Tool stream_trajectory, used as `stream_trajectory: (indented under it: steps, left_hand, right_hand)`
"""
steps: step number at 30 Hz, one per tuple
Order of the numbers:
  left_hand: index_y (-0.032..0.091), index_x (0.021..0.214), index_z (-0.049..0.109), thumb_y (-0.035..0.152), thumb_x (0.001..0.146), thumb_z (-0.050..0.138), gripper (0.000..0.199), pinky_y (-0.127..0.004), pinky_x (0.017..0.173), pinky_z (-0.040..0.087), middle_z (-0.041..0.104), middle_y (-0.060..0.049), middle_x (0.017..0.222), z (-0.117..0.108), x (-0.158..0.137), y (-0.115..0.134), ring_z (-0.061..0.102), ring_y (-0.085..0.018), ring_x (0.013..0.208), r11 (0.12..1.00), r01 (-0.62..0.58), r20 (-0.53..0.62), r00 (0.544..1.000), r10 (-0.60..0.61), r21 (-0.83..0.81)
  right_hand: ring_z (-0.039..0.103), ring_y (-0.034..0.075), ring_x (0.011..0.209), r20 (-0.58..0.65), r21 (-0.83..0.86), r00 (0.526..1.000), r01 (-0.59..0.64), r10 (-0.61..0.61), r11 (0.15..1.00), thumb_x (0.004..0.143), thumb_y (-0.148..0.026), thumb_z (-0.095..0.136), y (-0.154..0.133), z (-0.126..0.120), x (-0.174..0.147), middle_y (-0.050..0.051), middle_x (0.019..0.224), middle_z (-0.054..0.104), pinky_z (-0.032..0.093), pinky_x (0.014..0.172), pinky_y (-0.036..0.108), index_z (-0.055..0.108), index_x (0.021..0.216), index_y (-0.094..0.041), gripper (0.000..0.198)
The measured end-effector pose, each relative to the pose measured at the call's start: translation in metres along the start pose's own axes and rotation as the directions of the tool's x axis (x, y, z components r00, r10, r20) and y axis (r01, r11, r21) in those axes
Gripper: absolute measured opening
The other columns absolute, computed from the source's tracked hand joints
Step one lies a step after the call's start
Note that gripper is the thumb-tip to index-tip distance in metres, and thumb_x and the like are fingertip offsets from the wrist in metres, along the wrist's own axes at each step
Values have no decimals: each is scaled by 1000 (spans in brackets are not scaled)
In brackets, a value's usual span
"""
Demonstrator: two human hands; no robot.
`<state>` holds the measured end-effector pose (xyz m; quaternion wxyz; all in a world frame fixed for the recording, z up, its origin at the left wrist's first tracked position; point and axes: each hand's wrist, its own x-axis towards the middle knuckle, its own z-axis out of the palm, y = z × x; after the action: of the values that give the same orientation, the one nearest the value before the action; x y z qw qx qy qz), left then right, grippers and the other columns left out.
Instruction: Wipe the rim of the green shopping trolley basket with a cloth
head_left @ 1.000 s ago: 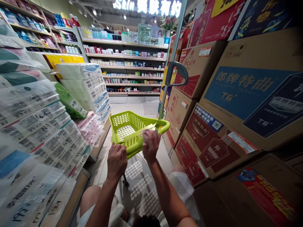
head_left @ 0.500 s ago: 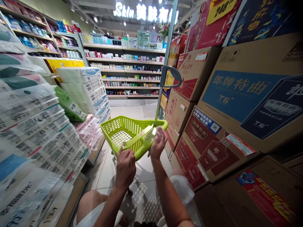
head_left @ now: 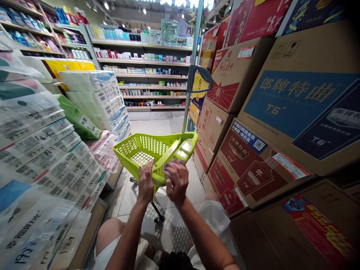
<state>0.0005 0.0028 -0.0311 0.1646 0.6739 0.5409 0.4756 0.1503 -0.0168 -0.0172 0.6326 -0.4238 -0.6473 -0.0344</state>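
Observation:
A lime-green rolling shopping basket [head_left: 126, 150] stands tilted on the floor before me, its lattice bottom showing. My left hand [head_left: 146, 183] grips the near edge of its rim, fingertips reaching over the inner side. In my right hand [head_left: 177, 182] is a crumpled greyish-pink cloth [head_left: 172, 163], pressed to the rim close to my left hand. Beyond the cloth, a shiny flat panel [head_left: 185, 150] sits in the wide end of the rim. From that end rises a grey pole with a loop handle [head_left: 199, 79].
Packs of tissue paper [head_left: 50, 150] are piled along the left. Stacked cardboard cartons [head_left: 298, 105] line the right. Shelves of small boxes and bottles [head_left: 146, 62] stand across the back, beyond a tiled floor [head_left: 154, 122]. A black caster [head_left: 159, 219] shows under the basket.
My right hand has moved with the cloth from the rim's far right end, left and nearer, beside my left hand. My left hand has shifted slightly along the rim. The view has tipped downward.

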Motion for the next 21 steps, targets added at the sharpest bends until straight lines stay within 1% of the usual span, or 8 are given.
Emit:
stream_trajectory:
  steps: [2, 5, 8, 11, 15, 17, 19, 21]
  left_hand:
    - [23, 143, 57, 60, 100, 5, 77, -51, 128, 17, 60, -10, 143, -2, -1, 3, 45, -24, 143, 999, -26, 51, 998, 24, 29]
    - [21, 146, 54, 58, 101, 7, 74, -53, 124, 26, 61, -12, 143, 0, -2, 10, 47, -25, 140, 997, -67, 109, 992, 63, 31]
    - [23, 156, 36, 55, 103, 10, 68, -51, 122, 28, 57, -12, 147, 8, -5, 18, 41, -24, 145, 996, -70, 120, 990, 76, -50]
    - [26, 159, 28, 56, 102, 8, 68, -49, 123, 27, 49, -12, 154, 17, -8, 23, 34, -23, 150, 992, -90, 123, 987, 102, -93]
    - [24, 156, 36, 54, 103, 14, 65, -48, 122, 30, 45, -12, 157, 17, -1, 8, 35, -24, 149, 988, -153, 186, 971, 153, -14]
    - [24, 146, 51, 51, 103, 21, 59, -52, 122, 28, 52, -11, 151, 16, 7, -11, 37, -25, 147, 991, -91, 149, 986, 75, 99]
    - [24, 128, 65, 47, 103, 22, 55, -56, 122, 27, 60, -11, 140, 17, 13, -30, 39, -27, 144, 985, 34, 45, 998, -42, 171]
    - [22, 121, 68, 45, 103, 19, 57, -55, 121, 29, 63, -12, 132, 24, 16, -41, 39, -26, 143, 984, 105, -26, 994, -102, 146]
  right_hand:
    - [58, 24, 122, 51, -72, 999, -8, 11, 997, 86, -21, 50, 24, -11, 22, 5, 116, 70, 34, 118, 51, 74, 99, -24, 27]
    - [50, 26, 131, 61, -106, 986, -146, 153, 984, 83, -20, 51, 51, -24, 47, 6, 129, 64, 33, 118, 51, 76, 88, -24, 26]
    - [51, 24, 132, 56, -51, 973, -221, 224, 974, 85, -16, 47, 40, -27, 38, 6, 127, 66, 39, 115, 46, 74, 85, -23, 28]
    - [51, 25, 131, 48, -77, 982, -179, 183, 981, 86, -15, 47, 13, -27, 15, 6, 122, 68, 39, 114, 48, 73, 96, -24, 29]
    - [56, 26, 116, 130, -233, 979, -123, 156, 965, 82, -18, 56, 17, -38, 21, 6, 115, 68, 44, 105, 44, 74, 96, -24, 23]
    - [58, 23, 107, 136, -293, 967, -167, 214, 941, 83, -19, 56, 33, -44, 37, 5, 108, 69, 47, 98, 39, 73, 90, -24, 19]
    - [56, 24, 106, 147, -359, 961, -170, 236, 918, 84, -18, 56, 43, -42, 47, 6, 106, 68, 47, 97, 39, 73, 89, -23, 18]
    - [55, 28, 110, 158, -452, 964, -123, 215, 884, 84, -15, 56, 42, -30, 46, 11, 110, 66, 44, 102, 45, 72, 95, -21, 20]
